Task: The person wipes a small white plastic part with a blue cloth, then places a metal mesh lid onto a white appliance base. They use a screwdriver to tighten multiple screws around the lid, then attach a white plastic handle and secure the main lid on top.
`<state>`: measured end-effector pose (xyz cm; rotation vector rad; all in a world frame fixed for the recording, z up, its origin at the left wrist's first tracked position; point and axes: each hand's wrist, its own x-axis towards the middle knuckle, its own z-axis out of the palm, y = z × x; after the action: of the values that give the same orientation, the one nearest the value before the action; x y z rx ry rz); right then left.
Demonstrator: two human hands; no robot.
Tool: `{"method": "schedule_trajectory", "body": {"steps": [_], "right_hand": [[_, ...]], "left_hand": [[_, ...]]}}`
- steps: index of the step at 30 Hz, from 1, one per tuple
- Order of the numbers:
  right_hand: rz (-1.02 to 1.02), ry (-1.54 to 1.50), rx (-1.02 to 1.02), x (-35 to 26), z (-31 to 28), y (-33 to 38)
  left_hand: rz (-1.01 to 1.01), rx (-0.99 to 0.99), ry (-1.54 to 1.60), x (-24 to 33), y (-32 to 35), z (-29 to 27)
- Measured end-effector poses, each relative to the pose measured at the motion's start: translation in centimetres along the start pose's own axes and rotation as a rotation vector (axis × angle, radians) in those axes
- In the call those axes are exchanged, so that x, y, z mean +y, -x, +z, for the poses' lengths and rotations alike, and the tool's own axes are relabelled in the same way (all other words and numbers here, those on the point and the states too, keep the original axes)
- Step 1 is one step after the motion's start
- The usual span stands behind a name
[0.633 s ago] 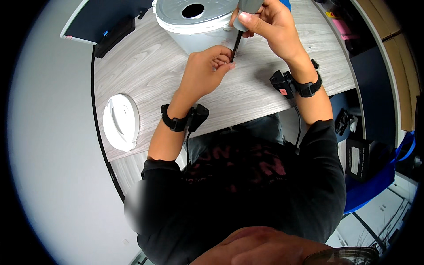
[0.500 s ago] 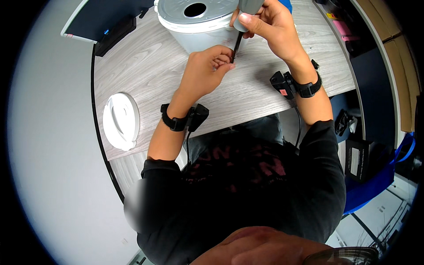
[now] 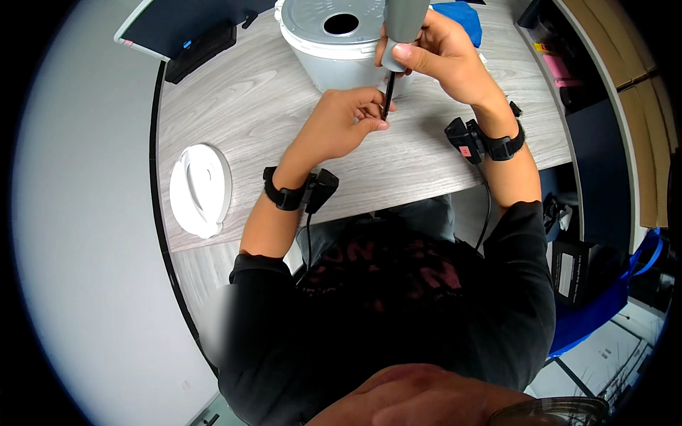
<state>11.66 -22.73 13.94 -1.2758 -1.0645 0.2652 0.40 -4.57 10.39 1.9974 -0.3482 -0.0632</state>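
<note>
My right hand [image 3: 455, 65] is closed around the thick grey handle of a screwdriver [image 3: 406, 23], held upright above the table with its thin black shaft pointing down. At the shaft's lower end, my left hand [image 3: 339, 124] pinches the tip between thumb and fingers. Whether a small part also sits at the tip I cannot make out. Just beyond both hands stands a pale grey bucket [image 3: 334, 65] with a grey lid [image 3: 307, 21] that has a round dark hole. The right hand and the tool hide part of the bucket's right side.
On the table [image 3: 249, 106], a white oval lid-like piece [image 3: 201, 190] lies at the left. A blue bundle [image 3: 460, 23] is behind my right hand. A black device [image 3: 202, 53] stands at the far left. Shelves with cardboard boxes [image 3: 643, 135] line the right. Cabled black wrist units [image 3: 323, 186] sit on both arms.
The view has shifted, so the bucket and both hands appear a little lower and further right. Both hands keep the same hold on the screwdriver.
</note>
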Motion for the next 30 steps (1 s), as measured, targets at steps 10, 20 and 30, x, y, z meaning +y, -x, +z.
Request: {"method": "schedule_trajectory", "body": {"steps": [10, 20, 30], "right_hand": [[0.030, -0.190, -0.004, -1.9, -1.1, -1.9], [-0.119, 0.010, 0.069, -5.9, -2.2, -6.9], [-0.074, 0.095, 0.132, -6.6, -1.5, -8.9]], "left_hand": [[0.170, 0.197, -0.168, 1.8, -0.4, -0.5], [0.479, 0.555, -0.441, 4.2, -2.7, -3.0], [0.441, 0.687, -0.349, 3.1, -4.9, -3.9]]}}
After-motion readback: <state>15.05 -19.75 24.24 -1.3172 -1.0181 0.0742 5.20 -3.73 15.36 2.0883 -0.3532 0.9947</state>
